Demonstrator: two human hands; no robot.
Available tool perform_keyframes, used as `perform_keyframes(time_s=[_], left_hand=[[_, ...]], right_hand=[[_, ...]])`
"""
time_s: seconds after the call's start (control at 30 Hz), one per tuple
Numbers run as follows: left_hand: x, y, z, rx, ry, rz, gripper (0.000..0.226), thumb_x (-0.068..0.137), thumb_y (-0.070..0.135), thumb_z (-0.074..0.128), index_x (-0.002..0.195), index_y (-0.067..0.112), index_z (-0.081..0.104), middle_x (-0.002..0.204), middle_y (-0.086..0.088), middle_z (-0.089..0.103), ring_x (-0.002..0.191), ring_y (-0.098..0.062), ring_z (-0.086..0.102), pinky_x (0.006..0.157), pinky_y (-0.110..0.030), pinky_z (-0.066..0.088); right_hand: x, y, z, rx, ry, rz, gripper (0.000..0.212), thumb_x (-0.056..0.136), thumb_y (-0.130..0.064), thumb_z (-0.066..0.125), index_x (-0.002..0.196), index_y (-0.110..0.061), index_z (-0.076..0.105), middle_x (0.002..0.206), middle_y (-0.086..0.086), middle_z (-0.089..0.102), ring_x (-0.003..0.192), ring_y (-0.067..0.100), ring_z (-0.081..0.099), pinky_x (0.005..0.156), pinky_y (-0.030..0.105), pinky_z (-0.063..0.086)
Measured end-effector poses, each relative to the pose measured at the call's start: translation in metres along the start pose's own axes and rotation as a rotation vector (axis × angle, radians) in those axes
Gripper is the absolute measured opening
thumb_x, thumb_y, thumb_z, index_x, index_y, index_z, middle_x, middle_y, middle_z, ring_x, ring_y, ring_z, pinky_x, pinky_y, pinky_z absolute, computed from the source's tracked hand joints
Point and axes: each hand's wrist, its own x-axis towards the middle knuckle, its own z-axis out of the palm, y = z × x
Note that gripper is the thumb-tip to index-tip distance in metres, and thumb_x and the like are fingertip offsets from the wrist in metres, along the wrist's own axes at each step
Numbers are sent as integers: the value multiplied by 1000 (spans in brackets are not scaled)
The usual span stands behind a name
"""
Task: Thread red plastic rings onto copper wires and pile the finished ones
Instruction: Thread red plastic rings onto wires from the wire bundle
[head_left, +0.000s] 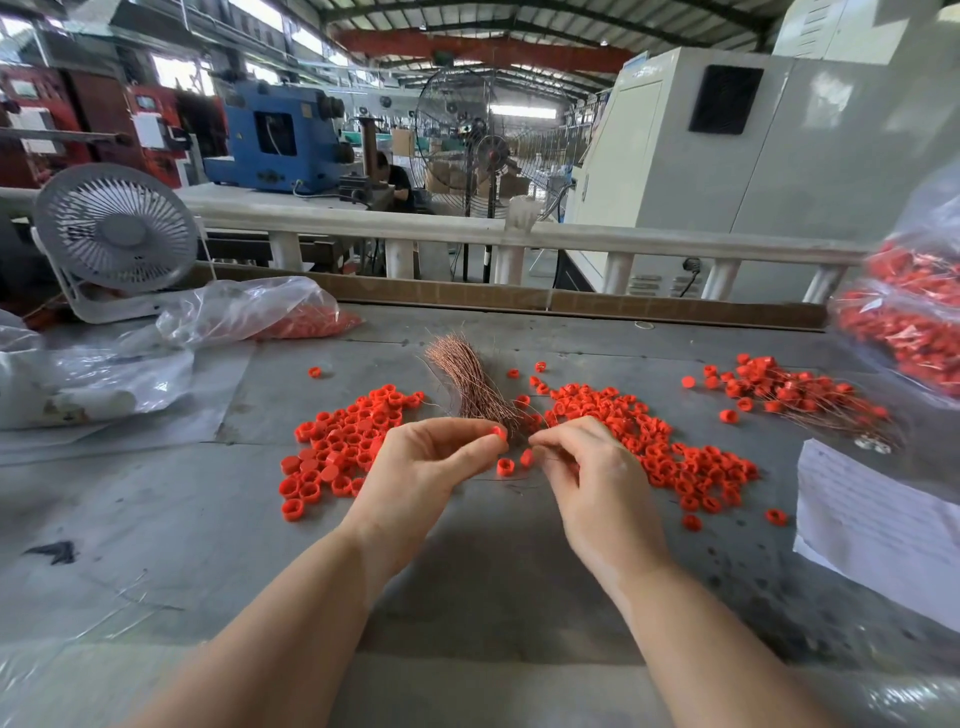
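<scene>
One red ring (498, 432) was pinched at the left hand (426, 462) fingertips, just before the copper wire bundle (470, 379); the right hand (582, 467) pinched what looked like one thin wire; bore best turned toward the wire tip; finished pile (795, 392) lay far right.

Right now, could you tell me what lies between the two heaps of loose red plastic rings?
The head view shows the copper wire bundle and both hands there.
</scene>
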Motion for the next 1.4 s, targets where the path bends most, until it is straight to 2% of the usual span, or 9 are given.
perform_keyframes(time_s=[0.23, 0.4, 0.6, 0.73, 0.9, 1.0, 1.1, 1.2, 1.4], left_hand=[[2, -3, -4, 67, 40, -34, 11, 67, 23, 71, 77, 18, 74, 73, -3, 73, 66, -5, 65, 54, -12, 45], [3, -4, -5, 50, 42, -30, 12, 71, 18, 70, 83, 15, 72, 74, -2, 73, 67, -4, 66, 54, -10, 45], [2, -1, -2, -88, 11, -33, 26, 63, 20, 69, 87, 9, 71, 78, -6, 73, 72, -9, 67, 62, -14, 51], [3, -2, -2, -118, 30, -73, 11, 73, 6, 67, 84, 7, 69, 70, -6, 70, 66, -10, 66, 65, -18, 55], [1, -1, -2, -101, -6, -92, 11, 73, 2, 66, 84, 5, 68, 64, -4, 68, 59, -10, 65, 60, -19, 54], [1, 0, -2, -129, -21, -101, 15, 72, -1, 66, 85, 5, 68, 65, -4, 69, 58, -10, 65, 59, -19, 54], [2, 1, -3, -174, -23, -99, 19, 73, -2, 64, 89, 8, 68, 70, -6, 70, 60, -12, 65, 58, -20, 54], [1, 2, -3, -208, -49, -106, 21, 71, 4, 63, 92, 8, 67, 75, -8, 72, 63, -13, 67, 59, -21, 55], [1, 1, -2, -248, -97, -142, 16, 86, 1, 53, 95, 6, 65, 78, -8, 73, 64, -14, 69, 59, -21, 55]], right_hand=[[-5, -6, 1, 18, -17, -71, 19, 80, -18, 72, 98, -16, 66, 86, -9, 62, 74, 6, 58, 70, 23, 49], [-6, -9, -1, -104, -63, -125, 10, 85, -25, 67, 81, -16, 68, 74, -5, 66, 66, 16, 58, 64, 32, 46], [-1, -4, -1, 66, 59, 54, 15, 92, -19, 56, 83, -15, 68, 65, -2, 66, 63, 20, 63, 62, 40, 50], [5, -2, -2, 261, 231, 191, 19, 96, -11, 46, 91, -16, 64, 74, -9, 65, 71, 7, 66, 70, 38, 56], [6, -6, -7, 264, 386, 169, 41, 97, -24, 34, 123, -2, 57, 112, 8, 65, 105, 18, 63, 94, 37, 50], [3, -9, -11, 178, 362, 120, 48, 94, -28, 32, 128, -2, 53, 120, 12, 63, 112, 21, 60, 97, 33, 47], [-1, -11, -9, -25, 199, 92, 35, 96, -18, 42, 127, -10, 57, 109, 7, 70, 99, 22, 66, 84, 32, 49], [-3, -10, -6, -177, 130, 90, 34, 95, -23, 48, 128, -21, 56, 95, 4, 72, 87, 25, 65, 70, 32, 44], [-1, -6, -4, -170, 168, 34, 20, 91, -14, 57, 107, -16, 69, 73, 3, 70, 77, 29, 61, 75, 40, 46]])
